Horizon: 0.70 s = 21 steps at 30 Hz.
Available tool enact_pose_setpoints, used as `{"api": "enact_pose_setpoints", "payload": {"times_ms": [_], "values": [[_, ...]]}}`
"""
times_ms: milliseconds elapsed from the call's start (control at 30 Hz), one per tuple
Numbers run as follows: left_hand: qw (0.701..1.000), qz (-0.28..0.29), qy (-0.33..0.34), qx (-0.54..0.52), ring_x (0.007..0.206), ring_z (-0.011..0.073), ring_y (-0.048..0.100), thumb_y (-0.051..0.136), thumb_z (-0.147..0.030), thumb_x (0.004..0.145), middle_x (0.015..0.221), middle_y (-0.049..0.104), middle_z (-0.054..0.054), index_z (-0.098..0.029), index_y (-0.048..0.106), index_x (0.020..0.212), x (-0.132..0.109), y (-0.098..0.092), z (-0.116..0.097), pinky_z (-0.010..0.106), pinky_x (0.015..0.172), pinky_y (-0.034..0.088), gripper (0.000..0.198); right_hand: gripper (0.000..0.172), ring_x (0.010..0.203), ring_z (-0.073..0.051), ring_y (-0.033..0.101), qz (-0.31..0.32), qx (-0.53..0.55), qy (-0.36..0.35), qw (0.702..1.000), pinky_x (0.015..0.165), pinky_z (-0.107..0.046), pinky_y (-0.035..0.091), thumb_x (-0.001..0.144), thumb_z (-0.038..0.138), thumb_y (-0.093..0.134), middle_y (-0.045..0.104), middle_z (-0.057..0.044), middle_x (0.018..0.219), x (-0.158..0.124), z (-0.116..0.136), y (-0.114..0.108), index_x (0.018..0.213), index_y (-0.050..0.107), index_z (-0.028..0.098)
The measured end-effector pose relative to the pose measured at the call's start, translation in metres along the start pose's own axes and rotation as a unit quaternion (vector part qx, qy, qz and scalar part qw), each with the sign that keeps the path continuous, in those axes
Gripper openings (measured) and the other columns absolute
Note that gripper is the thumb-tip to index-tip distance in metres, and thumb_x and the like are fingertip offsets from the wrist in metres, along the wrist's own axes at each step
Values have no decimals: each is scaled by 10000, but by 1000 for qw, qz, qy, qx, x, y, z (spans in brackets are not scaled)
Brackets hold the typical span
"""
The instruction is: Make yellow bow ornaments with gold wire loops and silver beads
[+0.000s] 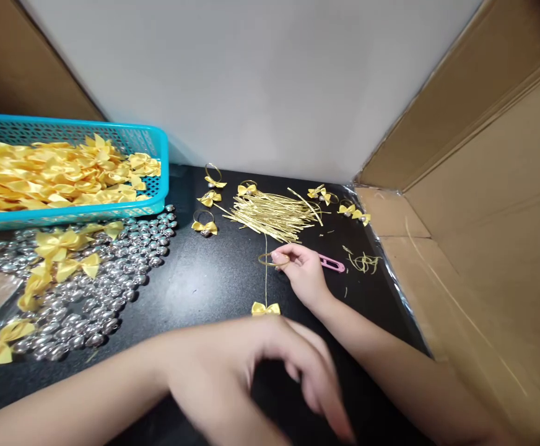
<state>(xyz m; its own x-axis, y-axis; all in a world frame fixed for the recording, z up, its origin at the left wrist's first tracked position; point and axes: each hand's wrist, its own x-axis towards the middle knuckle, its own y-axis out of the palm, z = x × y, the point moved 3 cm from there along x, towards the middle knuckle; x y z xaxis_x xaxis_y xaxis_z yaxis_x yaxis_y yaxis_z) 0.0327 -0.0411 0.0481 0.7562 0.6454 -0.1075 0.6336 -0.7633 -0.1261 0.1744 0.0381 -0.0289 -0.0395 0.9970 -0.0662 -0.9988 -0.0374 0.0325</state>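
Observation:
My right hand (304, 275) pinches a thin gold ring (263, 259) between thumb and fingertips, above the black table. A straight gold cord (266, 282) runs past the ring down to a yellow ribbon bow (265, 308). Close to the camera, my left hand (261, 371) is bent over the table and slightly blurred. Its thumb and fingers are apart, with nothing visible in them; it partly covers the area just below the bow. Beside my right hand lies a pink-handled tool (332, 264), partly hidden by that hand.
A blue basket (165, 167) of yellow bows stands at the left. Silver beads (130, 279) spread below it, with several bows on top. Gold cord pieces (274, 214) are heaped at the back, among finished bow rings (205, 228). Cord scraps (365, 263) lie right. Cardboard walls (497, 155) border the table.

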Motion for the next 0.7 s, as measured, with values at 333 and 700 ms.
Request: {"api": "enact_pose_setpoints", "payload": {"times_ms": [333, 700], "values": [[900, -123, -232, 347, 565, 178, 591, 570, -514, 781, 651, 698, 33, -202, 689, 657, 39, -58, 39, 265, 509, 333, 357, 161, 435, -45, 409, 22, 67, 153, 986, 440, -200, 305, 576, 267, 700, 535, 44, 531, -8, 14, -10, 662, 659, 136], [886, -81, -257, 377, 506, 160, 545, 590, -342, 728, 527, 635, 23, -216, 703, 568, 59, -48, 37, 260, 486, 286, 233, 180, 450, -33, 281, 61, 28, 220, 973, 442, -210, 185, 581, 291, 748, 425, 81, 476, -49, 6, -14, 632, 656, 145]]}}
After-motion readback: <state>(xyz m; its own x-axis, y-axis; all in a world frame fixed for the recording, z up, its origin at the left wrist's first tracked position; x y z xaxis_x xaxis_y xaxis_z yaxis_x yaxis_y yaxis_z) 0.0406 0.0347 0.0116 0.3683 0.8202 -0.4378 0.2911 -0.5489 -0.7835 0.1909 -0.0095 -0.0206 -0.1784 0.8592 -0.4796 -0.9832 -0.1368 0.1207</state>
